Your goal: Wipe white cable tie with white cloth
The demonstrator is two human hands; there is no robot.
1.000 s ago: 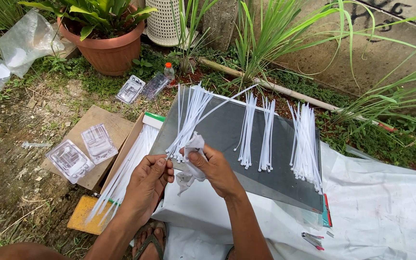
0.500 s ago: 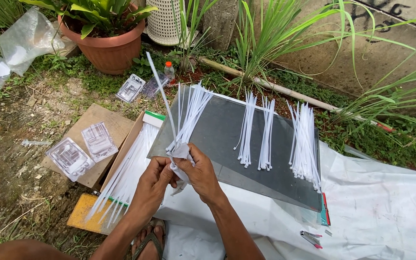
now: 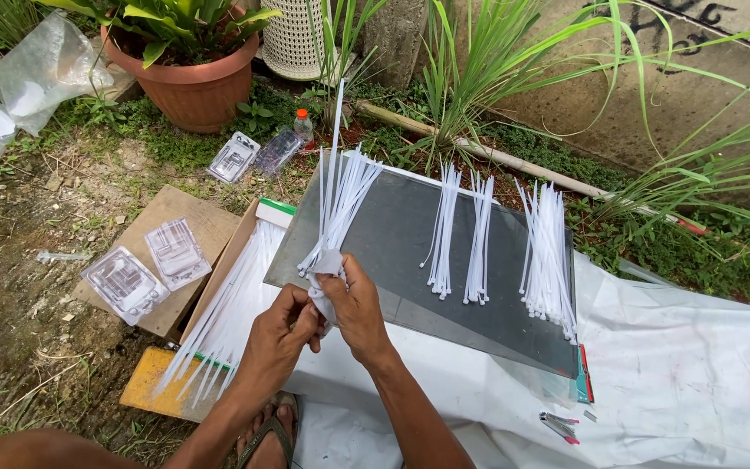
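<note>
Overhead, head view. Left hand: fingers curled closed, pinching the lower end of a bundle of white cable ties. Right hand: fingers folded shut around the same end, thumb toward the left hand, the two hands touching. Bundle: thin, flat, smooth plastic strips, translucent white, gathered tight at the hands and fanning upward; one strip stands taller than the others. Its heads sit bunched at the fingertips, partly hidden.

Board: flat grey rectangular sheet, matte, tilted, under and behind the bundle. On it, three further groups of ties, laid lengthwise, well apart from the hands; the rightmost group is the thickest.

Box: long cardboard tray, brown, just left of the board, holding loose ties laid diagonally.

Blister packs: two clear, ribbed plastic shells on a cardboard panel, left of the box.

Sheet: white, creased plastic cover beneath the board, lightly stained.

Pot: round terracotta, smooth, with broad green leaves, at top left on bare soil and grass.

Bags: crumpled clear plastic, far left.
</note>
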